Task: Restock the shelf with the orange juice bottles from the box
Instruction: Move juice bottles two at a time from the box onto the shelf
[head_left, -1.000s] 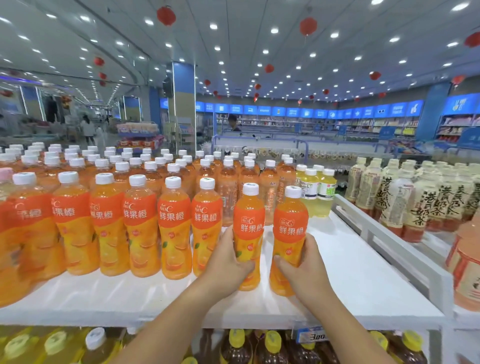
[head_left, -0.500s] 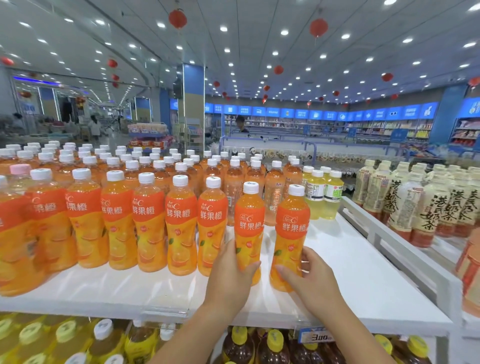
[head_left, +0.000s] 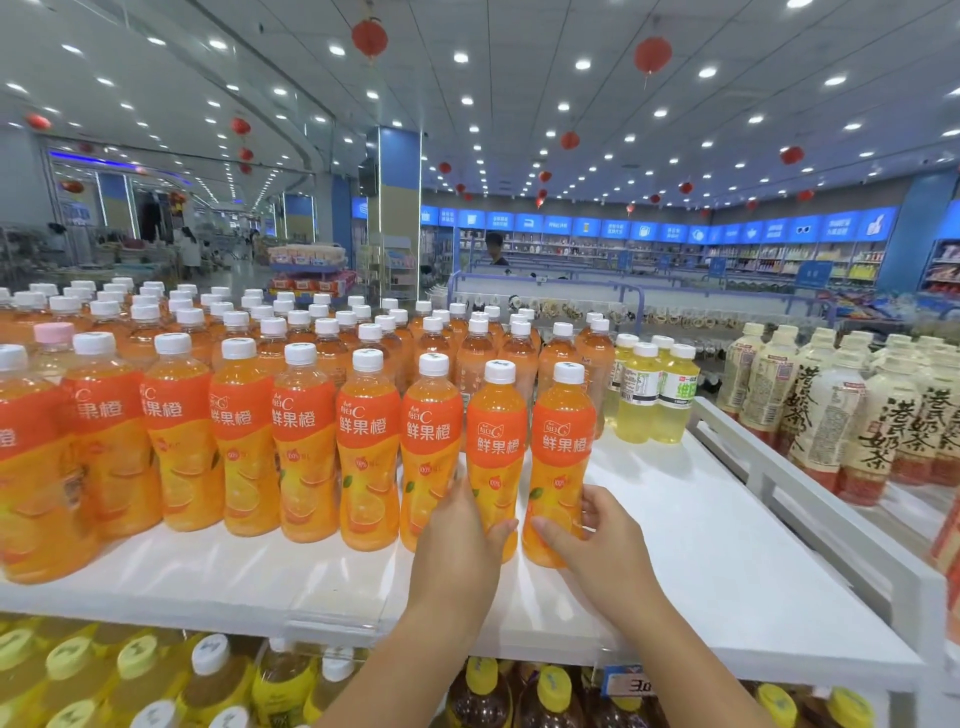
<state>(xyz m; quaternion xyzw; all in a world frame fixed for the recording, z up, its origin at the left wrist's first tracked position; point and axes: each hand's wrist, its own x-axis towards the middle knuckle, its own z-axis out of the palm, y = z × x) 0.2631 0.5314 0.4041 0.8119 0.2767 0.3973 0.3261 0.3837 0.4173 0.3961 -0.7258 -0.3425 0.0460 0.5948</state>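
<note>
Two orange juice bottles with white caps stand upright at the right end of the front row on the white shelf (head_left: 727, 571). My left hand (head_left: 460, 545) wraps the lower part of the left bottle (head_left: 496, 441). My right hand (head_left: 597, 540) grips the base of the right bottle (head_left: 563, 441). Both bottles rest on the shelf surface, close beside each other. Many more orange juice bottles (head_left: 306, 436) fill the shelf to the left and behind. The box is out of view.
Pale yellow drink bottles (head_left: 649, 400) stand behind on the right. A white divider rail (head_left: 779, 478) separates milk tea bottles (head_left: 831, 415) on the neighbouring shelf. Yellow-capped bottles (head_left: 550, 691) sit on the shelf below. Bare shelf surface lies to the right of my hands.
Both hands have slid the two bottles slightly back and left, closer to the row. The camera has shifted a little to the left.
</note>
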